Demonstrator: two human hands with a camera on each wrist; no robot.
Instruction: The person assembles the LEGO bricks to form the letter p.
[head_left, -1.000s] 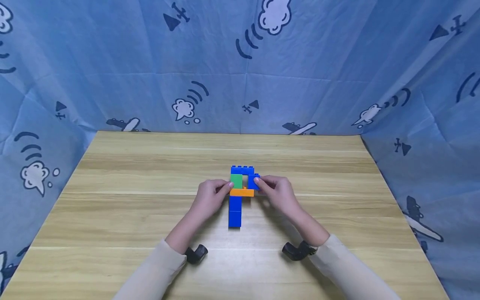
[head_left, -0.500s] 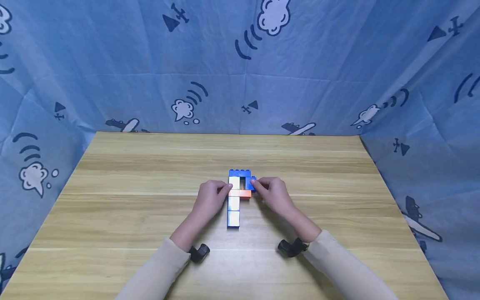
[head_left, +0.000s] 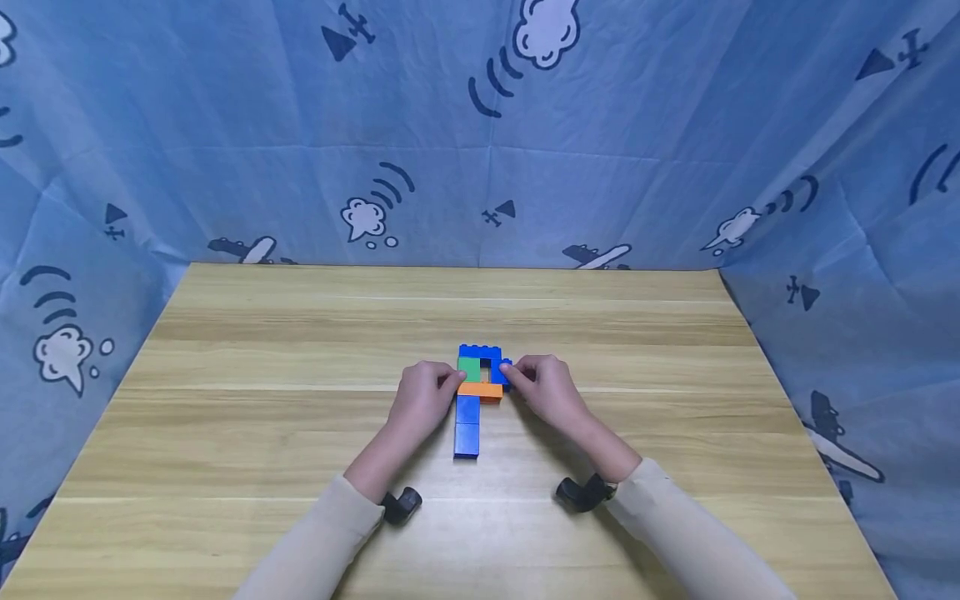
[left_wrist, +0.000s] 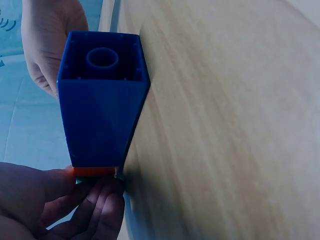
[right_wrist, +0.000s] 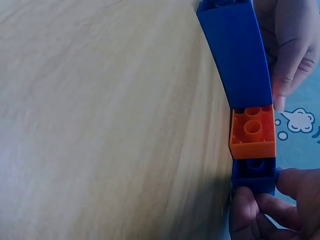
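A P-shaped assembly of toy building blocks stands out at mid-table in the head view. It has a long blue block across its far end, a green block on the left and an orange block below that. Two blue blocks form the stem towards me. My left hand pinches the assembly near the green and orange blocks. My right hand pinches the blue block on the right side, whose hollow underside shows beside the orange block in the right wrist view. Most of the green block is hidden in the left wrist view.
The wood-grain table extends around the assembly. A blue patterned cloth hangs behind the table and along both sides. Each wrist carries a black camera mount.
The assembly has shifted slightly towards me and to the left, and its tilt has changed. My right hand has moved a little left with it. Both hands keep their pinch.
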